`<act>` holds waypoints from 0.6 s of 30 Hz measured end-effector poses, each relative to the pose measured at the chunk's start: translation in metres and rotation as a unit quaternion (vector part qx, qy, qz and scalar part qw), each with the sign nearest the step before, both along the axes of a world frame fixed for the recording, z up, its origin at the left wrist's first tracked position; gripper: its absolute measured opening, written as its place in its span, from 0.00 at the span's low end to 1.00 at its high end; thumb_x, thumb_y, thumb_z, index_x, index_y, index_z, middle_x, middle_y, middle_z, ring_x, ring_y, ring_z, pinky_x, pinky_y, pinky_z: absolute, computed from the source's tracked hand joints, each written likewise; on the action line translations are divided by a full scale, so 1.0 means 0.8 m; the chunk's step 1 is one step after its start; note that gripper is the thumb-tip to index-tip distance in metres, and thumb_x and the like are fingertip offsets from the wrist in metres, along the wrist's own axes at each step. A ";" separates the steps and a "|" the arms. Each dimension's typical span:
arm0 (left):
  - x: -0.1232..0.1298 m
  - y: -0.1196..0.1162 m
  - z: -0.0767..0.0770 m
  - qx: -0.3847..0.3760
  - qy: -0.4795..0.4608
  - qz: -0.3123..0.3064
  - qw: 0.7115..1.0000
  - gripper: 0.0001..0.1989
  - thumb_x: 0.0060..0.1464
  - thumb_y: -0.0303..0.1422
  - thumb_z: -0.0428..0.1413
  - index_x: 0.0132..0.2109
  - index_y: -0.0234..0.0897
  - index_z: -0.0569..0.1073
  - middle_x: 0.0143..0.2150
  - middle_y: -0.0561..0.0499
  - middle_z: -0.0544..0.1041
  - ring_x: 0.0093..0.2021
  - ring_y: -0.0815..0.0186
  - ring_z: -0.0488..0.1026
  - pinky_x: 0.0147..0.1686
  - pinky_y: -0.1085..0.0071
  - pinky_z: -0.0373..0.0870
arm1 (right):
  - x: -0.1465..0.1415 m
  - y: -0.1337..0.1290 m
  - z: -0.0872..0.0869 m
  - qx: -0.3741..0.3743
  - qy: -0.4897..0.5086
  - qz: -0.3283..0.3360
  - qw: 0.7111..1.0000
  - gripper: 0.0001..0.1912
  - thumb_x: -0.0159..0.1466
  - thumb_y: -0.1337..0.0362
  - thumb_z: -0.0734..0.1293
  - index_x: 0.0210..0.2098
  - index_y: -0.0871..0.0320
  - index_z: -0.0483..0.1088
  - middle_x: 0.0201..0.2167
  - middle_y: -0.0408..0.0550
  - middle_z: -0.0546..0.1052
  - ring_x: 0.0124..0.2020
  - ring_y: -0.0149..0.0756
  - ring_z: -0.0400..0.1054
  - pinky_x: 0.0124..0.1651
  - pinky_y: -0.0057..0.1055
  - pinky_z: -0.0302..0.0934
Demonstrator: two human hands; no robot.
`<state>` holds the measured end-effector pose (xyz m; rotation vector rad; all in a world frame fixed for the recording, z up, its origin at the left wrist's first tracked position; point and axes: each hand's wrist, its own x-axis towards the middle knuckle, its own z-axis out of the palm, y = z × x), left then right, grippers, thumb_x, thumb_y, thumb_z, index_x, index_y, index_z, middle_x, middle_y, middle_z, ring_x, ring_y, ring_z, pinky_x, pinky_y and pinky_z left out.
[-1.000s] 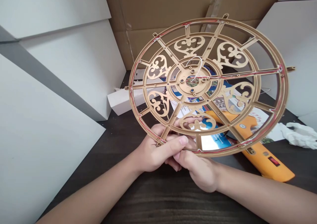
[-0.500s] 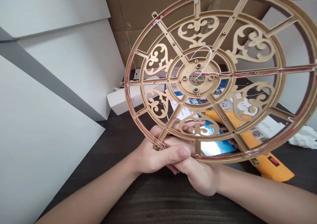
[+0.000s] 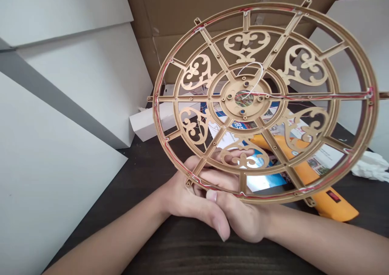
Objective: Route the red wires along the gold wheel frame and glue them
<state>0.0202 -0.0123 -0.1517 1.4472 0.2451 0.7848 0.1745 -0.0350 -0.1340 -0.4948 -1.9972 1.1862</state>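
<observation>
A large round golden openwork frame [image 3: 275, 147], with scroll ornaments between its spokes, is held up tilted toward me. Red and white wires run along its rim and one spoke, and a white wire [image 3: 261, 70] loops by the hub. At the lower left rim, my left hand [image 3: 194, 198] has its fingers behind the frame, partly hidden, and its thumb pointing down, off the rim. Beside it, my right hand [image 3: 243, 216] grips the bottom rim with its thumb in front; its other fingers are mostly hidden. The two hands touch.
An orange tool body [image 3: 340, 204] with a red switch lies on the dark table [image 3: 170, 246] behind the frame. Printed leaflets [image 3: 264, 182], a white box [image 3: 146, 125] and crumpled white tissue [image 3: 370, 165] surround it. White panels [image 3: 54, 153] and cardboard [image 3: 194, 7] stand around.
The frame has tipped and shifted slightly, bringing its top rim lower and its right edge into view. My left thumb has swung down off the rim, uncovering my right thumb.
</observation>
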 end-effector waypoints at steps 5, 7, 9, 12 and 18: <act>-0.003 0.017 0.001 0.128 0.038 -0.074 0.988 0.38 0.40 0.48 0.73 0.57 0.37 0.77 0.59 0.39 0.76 0.66 0.41 0.67 0.67 0.51 0.62 | -0.002 -0.002 0.002 -0.013 0.011 0.025 1.000 0.11 0.70 0.61 0.55 0.31 0.54 0.59 0.28 0.43 0.69 0.31 0.35 0.66 0.40 0.35 0.66; -0.006 0.022 0.003 0.191 0.064 -0.084 0.976 0.32 0.43 0.47 0.71 0.54 0.39 0.79 0.60 0.41 0.76 0.66 0.42 0.66 0.68 0.52 0.61 | -0.002 -0.001 0.002 -0.008 0.004 0.034 0.999 0.13 0.71 0.58 0.53 0.31 0.54 0.59 0.27 0.43 0.68 0.29 0.34 0.65 0.37 0.34 0.66; -0.008 0.024 0.006 0.226 0.082 -0.076 0.968 0.28 0.47 0.48 0.69 0.52 0.39 0.80 0.59 0.42 0.76 0.66 0.42 0.66 0.68 0.52 0.61 | -0.001 0.001 0.002 0.001 -0.001 0.044 0.999 0.14 0.72 0.56 0.53 0.32 0.54 0.59 0.27 0.43 0.69 0.29 0.34 0.65 0.37 0.34 0.66; -0.009 0.021 0.010 0.238 0.090 -0.070 0.965 0.26 0.50 0.50 0.66 0.51 0.38 0.80 0.58 0.41 0.77 0.65 0.42 0.67 0.67 0.51 0.62 | 0.003 0.002 -0.001 0.022 -0.012 0.047 0.999 0.12 0.72 0.59 0.53 0.34 0.55 0.61 0.31 0.45 0.72 0.34 0.36 0.68 0.44 0.37 0.68; -0.007 0.011 0.013 0.196 0.070 -0.049 0.977 0.21 0.56 0.49 0.59 0.47 0.38 0.81 0.52 0.41 0.80 0.63 0.45 0.71 0.62 0.55 0.68 | 0.007 0.004 -0.006 0.082 -0.027 0.019 0.996 0.12 0.72 0.62 0.55 0.37 0.56 0.67 0.39 0.49 0.76 0.43 0.38 0.70 0.52 0.39 0.67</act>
